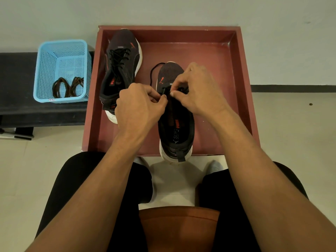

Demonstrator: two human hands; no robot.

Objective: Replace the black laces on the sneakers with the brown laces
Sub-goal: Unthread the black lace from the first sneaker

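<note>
Hands [140, 106] [198, 91] pinch black lace [151, 75]; sneaker [175, 124] toe faces away.

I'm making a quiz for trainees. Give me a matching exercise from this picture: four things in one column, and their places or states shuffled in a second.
Things:
1. brown laces
2. blue basket
3. far sneaker
4. near sneaker

Places or states:
A. black lace pinched by left hand and right hand
B. inside the basket
C. on the dark bench, left of the tray
D. laced in black, no hand on it

Pairs: 1-B, 2-C, 3-D, 4-A
</note>
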